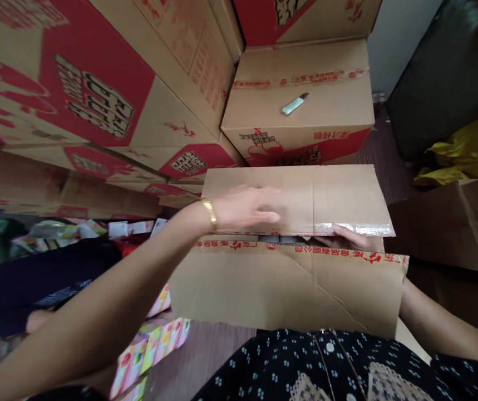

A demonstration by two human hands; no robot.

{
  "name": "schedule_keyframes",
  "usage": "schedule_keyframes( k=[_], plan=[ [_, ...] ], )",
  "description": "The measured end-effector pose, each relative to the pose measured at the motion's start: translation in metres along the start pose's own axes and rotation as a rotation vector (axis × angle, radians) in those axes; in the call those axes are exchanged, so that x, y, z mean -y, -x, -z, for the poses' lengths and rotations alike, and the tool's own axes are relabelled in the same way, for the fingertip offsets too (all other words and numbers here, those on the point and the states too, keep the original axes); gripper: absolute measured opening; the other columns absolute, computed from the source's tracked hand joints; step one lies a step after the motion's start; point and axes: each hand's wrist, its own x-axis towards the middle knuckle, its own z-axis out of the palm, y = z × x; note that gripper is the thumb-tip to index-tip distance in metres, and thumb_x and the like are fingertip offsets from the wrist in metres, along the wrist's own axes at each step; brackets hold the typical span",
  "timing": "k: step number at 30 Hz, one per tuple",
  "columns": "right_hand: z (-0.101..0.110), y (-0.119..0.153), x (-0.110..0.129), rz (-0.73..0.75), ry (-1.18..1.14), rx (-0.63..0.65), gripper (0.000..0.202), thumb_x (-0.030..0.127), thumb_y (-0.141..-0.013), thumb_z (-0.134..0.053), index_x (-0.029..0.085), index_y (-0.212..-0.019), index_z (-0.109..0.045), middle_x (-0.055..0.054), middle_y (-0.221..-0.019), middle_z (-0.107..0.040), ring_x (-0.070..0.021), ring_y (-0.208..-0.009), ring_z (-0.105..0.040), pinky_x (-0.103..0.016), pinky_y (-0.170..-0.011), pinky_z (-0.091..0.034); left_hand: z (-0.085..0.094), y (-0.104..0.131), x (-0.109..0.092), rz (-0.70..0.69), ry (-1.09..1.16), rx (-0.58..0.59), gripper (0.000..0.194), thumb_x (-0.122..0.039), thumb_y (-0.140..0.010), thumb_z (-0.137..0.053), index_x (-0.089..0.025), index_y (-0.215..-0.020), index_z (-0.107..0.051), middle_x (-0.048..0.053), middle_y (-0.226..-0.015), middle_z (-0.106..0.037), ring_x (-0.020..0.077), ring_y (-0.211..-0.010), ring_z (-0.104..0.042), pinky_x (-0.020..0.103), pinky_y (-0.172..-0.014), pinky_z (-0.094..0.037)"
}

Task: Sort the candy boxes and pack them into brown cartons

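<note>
In front of me stands a cardboard box with its two long top flaps parted by a narrow gap. The far flap (343, 195) lies nearly flat, with clear tape along its edge; the near flap (255, 278) bears red print and tilts towards me. My left hand (245, 209), with a gold bracelet at the wrist, is over the far flap's left part, fingers stretched out and blurred. Whether it touches the cardboard I cannot tell. My right hand (353, 239) reaches into the gap at the right and pinches the far flap's taped edge. Dark contents show slightly inside.
Behind is a closed carton (301, 106) with a box cutter (294, 104) on top. Stacked red-printed cartons (109, 83) rise at left. Colourful packets (151, 353) lie on the floor, near another person's dark-clothed leg (55, 278). An open carton (434, 228) and yellow plastic (468, 150) are at right.
</note>
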Motion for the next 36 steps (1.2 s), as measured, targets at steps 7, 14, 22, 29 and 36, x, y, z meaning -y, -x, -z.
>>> schedule_keyframes(
  k=[7, 14, 22, 29, 36],
  plan=[
    [-0.005, -0.022, -0.010, -0.069, 0.126, 0.078, 0.023, 0.038, -0.093, -0.064, 0.017, -0.102, -0.069, -0.009, -0.118, -0.073, -0.0187, -0.125, -0.065, -0.043, -0.118, -0.047, -0.047, 0.064, 0.029, 0.272, 0.215, 0.158, 0.064, -0.043, -0.100, -0.018, -0.019, -0.099, -0.077, 0.011, -0.100, -0.077, 0.0242, -0.093, -0.070, 0.032, -0.086, -0.050],
    [-0.028, -0.058, -0.033, -0.060, 0.028, 0.131, 0.020, 0.033, -0.092, -0.064, 0.013, -0.093, -0.067, -0.012, -0.116, -0.074, -0.0195, -0.127, -0.063, -0.044, -0.124, -0.042, -0.052, 0.083, 0.006, 0.354, 0.147, 0.109, 0.077, -0.050, -0.099, -0.010, -0.014, -0.088, -0.077, 0.017, -0.092, -0.075, 0.0307, -0.094, -0.070, 0.039, -0.085, -0.049],
    [-0.044, -0.048, -0.019, -0.221, -0.191, 0.035, 0.013, 0.029, -0.081, -0.074, 0.017, -0.077, -0.071, -0.005, -0.122, -0.074, -0.0157, -0.133, -0.059, -0.031, -0.124, -0.040, -0.058, 0.071, -0.005, 0.328, 0.124, 0.028, 0.066, -0.036, -0.095, -0.014, -0.015, -0.092, -0.077, 0.016, -0.105, -0.076, 0.0340, -0.102, -0.070, 0.044, -0.084, -0.048],
    [-0.062, -0.050, 0.001, -0.033, -0.105, 0.077, 0.016, 0.027, -0.084, -0.076, 0.019, -0.070, -0.072, 0.003, -0.087, -0.077, -0.0130, -0.119, -0.066, -0.038, -0.128, -0.034, -0.068, 0.067, -0.005, 0.360, 0.138, -0.042, 0.067, -0.036, -0.096, -0.014, -0.017, -0.104, -0.077, 0.013, -0.114, -0.075, 0.0337, -0.109, -0.069, 0.046, -0.088, -0.050],
    [-0.054, -0.047, 0.000, -0.020, -0.053, 0.083, 0.020, 0.029, -0.086, -0.074, 0.020, -0.068, -0.069, 0.003, -0.079, -0.073, -0.0138, -0.125, -0.063, -0.038, -0.131, -0.027, -0.072, 0.074, -0.008, 0.327, 0.211, -0.097, 0.066, -0.043, -0.098, -0.017, -0.017, -0.106, -0.077, 0.014, -0.111, -0.076, 0.0342, -0.105, -0.070, 0.045, -0.087, -0.050]
  ],
)
